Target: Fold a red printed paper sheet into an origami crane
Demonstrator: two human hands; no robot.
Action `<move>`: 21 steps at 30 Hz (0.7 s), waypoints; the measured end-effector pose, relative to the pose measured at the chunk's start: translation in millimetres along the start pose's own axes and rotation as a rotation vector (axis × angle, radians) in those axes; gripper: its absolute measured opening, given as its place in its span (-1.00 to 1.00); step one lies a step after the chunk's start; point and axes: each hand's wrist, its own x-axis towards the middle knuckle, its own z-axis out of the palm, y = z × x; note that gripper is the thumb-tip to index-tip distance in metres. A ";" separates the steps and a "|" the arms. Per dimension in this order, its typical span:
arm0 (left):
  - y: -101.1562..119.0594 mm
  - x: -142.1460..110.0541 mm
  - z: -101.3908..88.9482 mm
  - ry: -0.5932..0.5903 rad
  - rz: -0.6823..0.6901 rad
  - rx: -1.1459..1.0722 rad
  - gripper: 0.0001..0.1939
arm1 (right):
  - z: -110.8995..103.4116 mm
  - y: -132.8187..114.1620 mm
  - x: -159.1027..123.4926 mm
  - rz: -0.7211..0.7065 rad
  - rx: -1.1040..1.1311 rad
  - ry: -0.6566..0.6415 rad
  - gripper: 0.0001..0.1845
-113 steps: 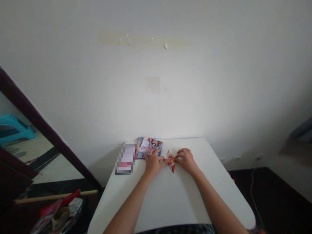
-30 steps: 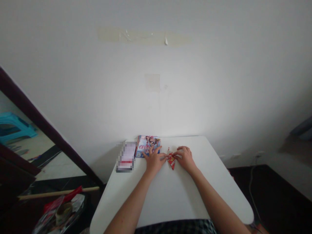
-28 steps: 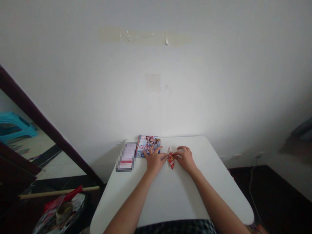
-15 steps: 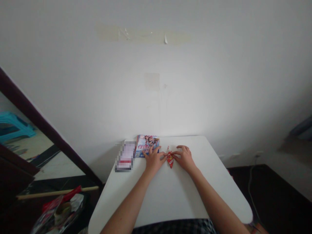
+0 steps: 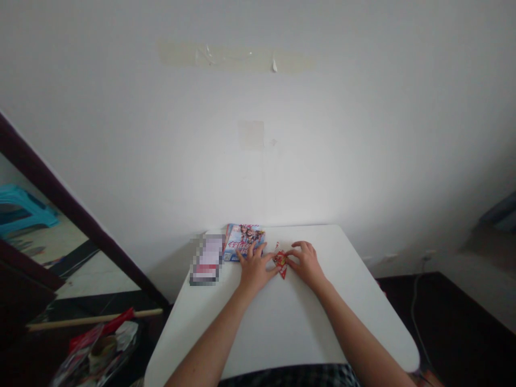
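Note:
A small piece of folded red-and-white paper point(image 5: 281, 262) sits over the table between my two hands, pointed at its near and far ends. My left hand point(image 5: 255, 267) has its thumb and index finger at the paper's left side, a little apart. Its other fingers spread over the lower edge of a stack of printed sheets point(image 5: 243, 236). From the right, my right hand point(image 5: 306, 263) pinches the paper between thumb and fingertips. The fingertips cover part of the folds.
A pixelated phone-like object point(image 5: 207, 260) lies left of the sheets on the white table point(image 5: 290, 328). The table's far edge meets the wall point(image 5: 342, 150). On the floor at left are a bag of items point(image 5: 102, 352) and a wooden stick point(image 5: 60, 321). A mirror point(image 5: 92, 263) leans there.
My left thumb has moved nearer to me along the paper, away from the index finger. Earlier, thumb and index finger pinched together. The right hand keeps its grip almost unmoved.

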 end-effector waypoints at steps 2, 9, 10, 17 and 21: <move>0.5 0.8 0.7 0.027 0.004 0.003 -0.61 | 0.4 -1.1 0.3 -0.001 -0.012 0.014 -0.83; -1.4 9.5 5.9 0.058 -0.051 -0.023 -0.81 | 2.6 -4.1 2.6 0.023 -0.035 0.043 -0.86; -1.8 10.7 6.5 0.053 -0.062 -0.029 -0.82 | 3.0 -4.6 3.2 0.025 -0.035 0.047 -0.86; -1.9 13.4 6.5 0.029 -0.084 -0.022 -0.84 | 3.3 -3.6 5.5 0.045 -0.047 0.022 -0.86; -2.7 12.5 4.1 0.004 -0.043 -0.023 -0.82 | 1.9 -0.6 4.4 0.034 -0.040 0.008 -0.84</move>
